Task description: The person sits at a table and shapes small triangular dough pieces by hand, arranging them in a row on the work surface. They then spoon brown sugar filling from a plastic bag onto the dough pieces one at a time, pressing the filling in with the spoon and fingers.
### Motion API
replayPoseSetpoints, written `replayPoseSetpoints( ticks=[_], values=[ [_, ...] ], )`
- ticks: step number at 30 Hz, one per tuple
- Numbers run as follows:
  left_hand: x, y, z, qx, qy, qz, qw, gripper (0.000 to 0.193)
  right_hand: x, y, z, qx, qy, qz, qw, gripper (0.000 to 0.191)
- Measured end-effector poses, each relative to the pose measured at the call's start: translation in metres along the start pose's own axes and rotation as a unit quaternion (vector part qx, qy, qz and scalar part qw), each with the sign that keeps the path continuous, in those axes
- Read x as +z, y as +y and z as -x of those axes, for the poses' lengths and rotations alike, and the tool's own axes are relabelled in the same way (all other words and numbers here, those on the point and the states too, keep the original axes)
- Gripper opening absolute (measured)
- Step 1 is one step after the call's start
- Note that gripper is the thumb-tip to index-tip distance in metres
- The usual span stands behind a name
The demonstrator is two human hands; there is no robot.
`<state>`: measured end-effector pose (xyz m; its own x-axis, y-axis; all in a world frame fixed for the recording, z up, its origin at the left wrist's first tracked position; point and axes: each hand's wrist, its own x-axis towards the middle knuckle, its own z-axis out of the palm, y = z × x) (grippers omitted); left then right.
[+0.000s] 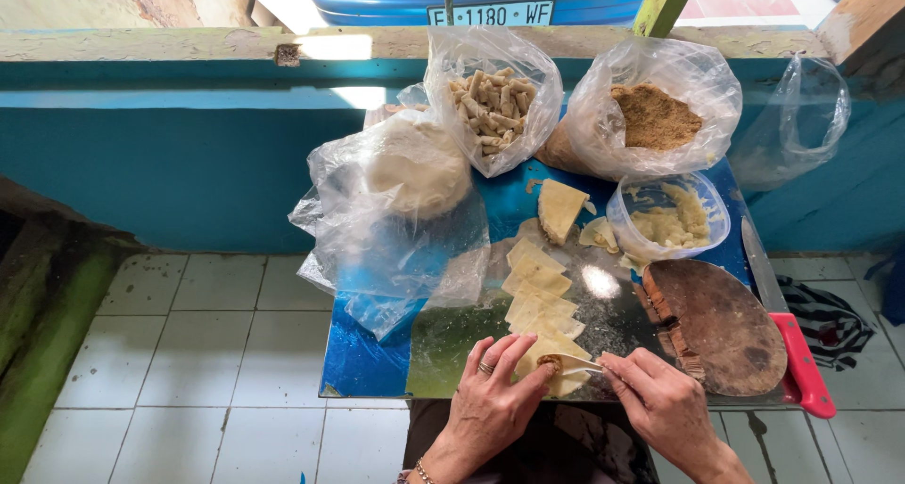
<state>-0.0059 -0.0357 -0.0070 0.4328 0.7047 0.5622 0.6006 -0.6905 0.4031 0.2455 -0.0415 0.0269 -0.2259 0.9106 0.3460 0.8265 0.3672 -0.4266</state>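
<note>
My left hand [490,401], with a ring on one finger, presses its fingertips on a pale dough square [556,363] at the near edge of the board. A small brown lump of filling [548,362] lies on that square. My right hand [660,399] pinches a small white spoon [573,360] whose tip rests at the filling. A row of several more cut dough squares [534,286] runs away from my hands up the board. A clear plastic tub [671,218] with pale mash stands to the right of them.
A blue-covered low table [358,357] carries a bag of white dough [415,168], a bag of rolled pieces [492,102] and a bag of brown crumbs [655,116]. A round wooden board [726,328] and a red-handled knife [787,328] lie right. White floor tiles surround it.
</note>
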Motion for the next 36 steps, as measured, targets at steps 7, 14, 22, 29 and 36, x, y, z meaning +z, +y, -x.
replayPoseSetpoints(
  ticks=[7,14,22,29,36],
  values=[
    [0.000,0.002,0.002,0.002,-0.020,0.005,1.000,0.031,-0.003,0.000,0.001,-0.024,0.001,0.020,1.000,0.026],
    [-0.002,-0.001,0.006,0.001,-0.011,0.023,1.000,0.029,-0.005,0.009,0.002,0.012,-0.011,-0.003,1.000,0.021],
    [-0.006,0.001,0.002,-0.027,-0.009,0.034,0.999,0.035,-0.021,0.059,-0.013,0.157,-0.044,-0.253,0.954,0.021],
    [-0.004,0.000,0.000,-0.027,0.009,0.056,0.998,0.035,-0.079,0.118,-0.110,0.245,0.076,-0.342,0.904,0.014],
    [0.002,-0.003,0.010,-0.105,0.075,-0.023,0.991,0.027,-0.080,0.121,-0.229,0.074,0.111,0.317,0.939,0.023]
  ],
)
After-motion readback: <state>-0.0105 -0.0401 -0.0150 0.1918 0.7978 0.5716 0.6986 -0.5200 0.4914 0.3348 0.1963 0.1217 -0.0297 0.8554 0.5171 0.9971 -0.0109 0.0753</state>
